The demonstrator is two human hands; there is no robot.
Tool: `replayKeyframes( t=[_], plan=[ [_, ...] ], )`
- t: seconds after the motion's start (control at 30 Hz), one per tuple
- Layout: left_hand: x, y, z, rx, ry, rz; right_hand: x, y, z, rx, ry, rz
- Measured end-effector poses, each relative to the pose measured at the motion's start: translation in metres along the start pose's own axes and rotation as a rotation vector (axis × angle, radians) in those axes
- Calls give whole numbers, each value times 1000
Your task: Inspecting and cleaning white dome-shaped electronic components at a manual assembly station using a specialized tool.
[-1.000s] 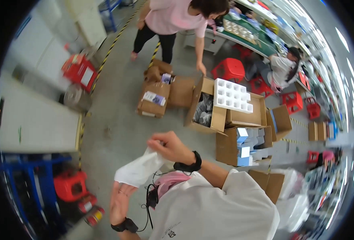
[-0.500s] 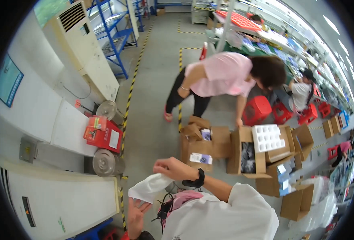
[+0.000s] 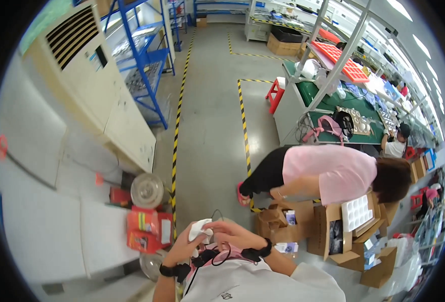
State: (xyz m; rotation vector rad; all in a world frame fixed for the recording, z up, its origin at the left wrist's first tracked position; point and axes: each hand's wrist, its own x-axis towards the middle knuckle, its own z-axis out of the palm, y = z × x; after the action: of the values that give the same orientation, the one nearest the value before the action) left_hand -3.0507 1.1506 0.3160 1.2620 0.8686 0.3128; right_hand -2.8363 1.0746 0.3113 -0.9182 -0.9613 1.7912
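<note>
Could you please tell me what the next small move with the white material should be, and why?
Probably ease the right hand slightly away from the left hand to spread the thin white material: it looks bunched at the left fingers, with the right fingers close against it, so its full shape is hard to make out.

Both hands near side, close together at chest. Left forearm (image 3: 165,288) up from near edge, left hand (image 3: 183,247) pointing far, fingers curled in a grip. Right forearm (image 3: 281,262) in from the right, elbow bent; right hand (image 3: 235,233) back up, fingers bent leftward, grip unclear.
</note>
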Motion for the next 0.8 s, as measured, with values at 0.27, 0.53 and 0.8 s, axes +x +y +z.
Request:
replayKeyframes(
  t=[0.27, 0.53, 0.8],
  plan=[
    [337, -68, -246, 367, 391, 46, 214, -46, -244, -8, 667, -15],
    [451, -111, -354, 869, 158, -372, 424, -264, -442, -179, 711, -31],
    [732, -17, -433, 829, 90, -348, 629, -244, -709, -381, 832, 171]
  ],
)
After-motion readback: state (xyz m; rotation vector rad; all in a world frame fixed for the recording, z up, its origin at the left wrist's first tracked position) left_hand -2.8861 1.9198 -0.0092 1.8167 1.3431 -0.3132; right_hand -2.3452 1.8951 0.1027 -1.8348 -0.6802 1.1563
